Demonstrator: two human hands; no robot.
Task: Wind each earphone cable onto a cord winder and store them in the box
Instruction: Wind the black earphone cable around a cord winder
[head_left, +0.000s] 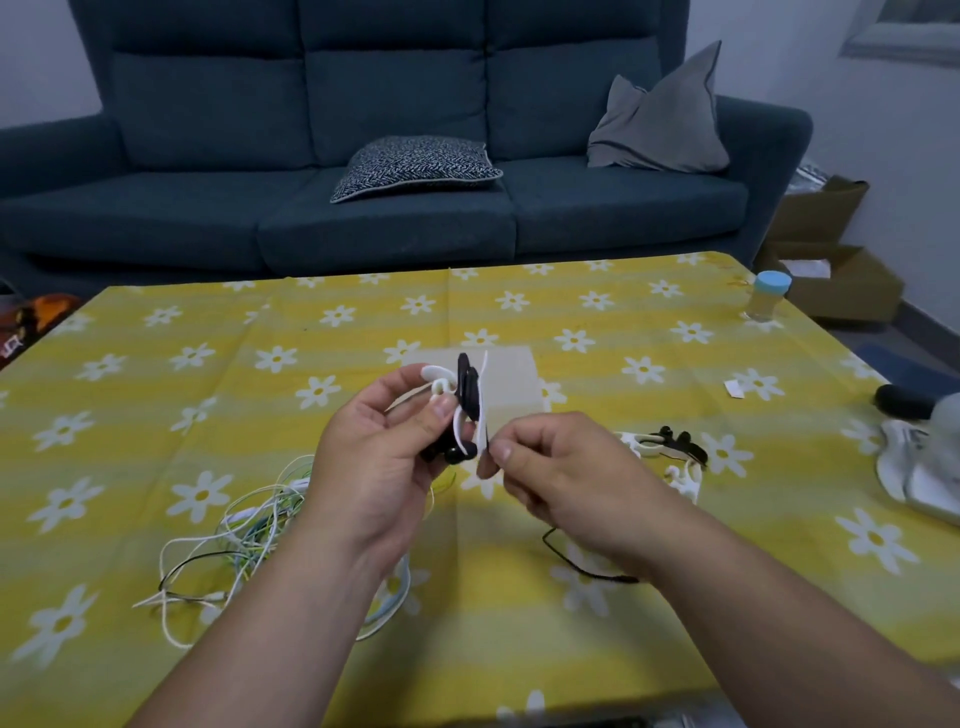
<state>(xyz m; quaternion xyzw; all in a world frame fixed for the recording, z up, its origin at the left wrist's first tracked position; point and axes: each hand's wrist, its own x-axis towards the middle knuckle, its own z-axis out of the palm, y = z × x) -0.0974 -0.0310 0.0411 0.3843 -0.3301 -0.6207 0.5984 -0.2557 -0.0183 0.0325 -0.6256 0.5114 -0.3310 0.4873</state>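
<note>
My left hand (387, 462) grips a white cord winder (441, 387) above the table's middle, with black cable wrapped on it and black earbuds (457, 452) hanging at its lower end. My right hand (553, 467) pinches the black earphone cable (576, 566) just right of the winder; the cable trails down under my right wrist onto the table. A flat pale box (511, 384) lies behind the winder. A tangle of white, green and black earphone cables (244, 530) lies at the left. More white winders (670, 457), one with black cable on it, lie at the right.
The table carries a yellow cloth with white daisies (156, 415). A jar with a blue lid (769, 296) stands at the far right corner. A white and grey object (919, 457) lies at the right edge. A blue sofa (395, 171) and cardboard boxes (831, 260) lie beyond the table.
</note>
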